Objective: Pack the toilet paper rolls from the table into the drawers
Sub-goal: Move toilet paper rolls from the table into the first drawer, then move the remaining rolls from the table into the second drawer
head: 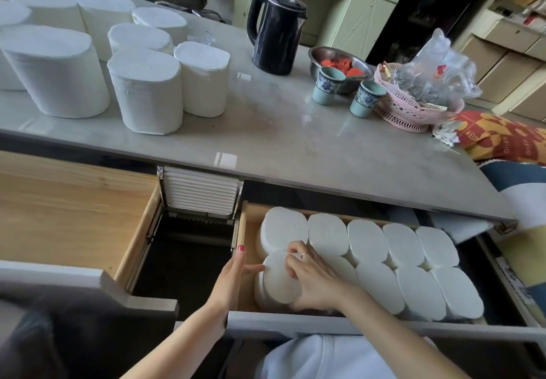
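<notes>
Several white toilet paper rolls point(147, 89) stand upright on the grey table point(280, 142) at the far left. The right drawer point(325, 324) is pulled out and holds two rows of rolls point(404, 248) standing on end. A tilted roll point(279, 278) sits in the drawer's front left corner. My left hand point(233, 275) presses its left side, thumb on the drawer's wooden side wall. My right hand point(313, 278) lies over its right edge, fingers on top. Both hands hold this roll.
The left drawer point(74, 216) is open with a bare wooden bottom. On the table stand a black kettle point(276, 33), a steel bowl of red pieces point(339, 65), two blue cups point(326, 86), and a pink basket with plastic bags point(413, 104). A patterned cushion point(508, 139) lies right.
</notes>
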